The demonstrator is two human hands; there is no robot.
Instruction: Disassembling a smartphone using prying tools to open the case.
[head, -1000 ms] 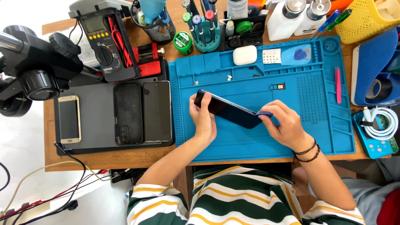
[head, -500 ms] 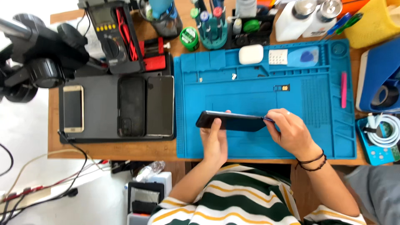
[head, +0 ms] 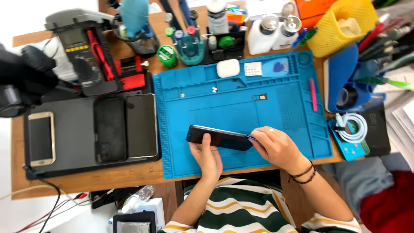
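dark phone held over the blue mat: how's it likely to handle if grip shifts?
The dark phone looks rigid and flat, so it likely won't flex. Its glossy surface is probably slippery. Left hand pinches it from below and right hand meets one end, so it may pivot; likely fragile.

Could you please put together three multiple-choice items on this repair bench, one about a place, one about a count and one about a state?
1. Where is the dark phone that both hands hold?
A. over the blue work mat
B. on the grey pad
C. in the yellow basket

2. How many phones lie on the grey pad?
A. one
B. three
C. five

3. How is the held phone placed?
A. flat on the mat, face up
B. tipped up on its long edge
C. leaning against the multimeter

Answers: 1 A, since the left hand and right hand grip it above the mat's near part. 2 B, as a gold phone and two dark ones lie side by side. 3 B, since only its thin side faces the camera.
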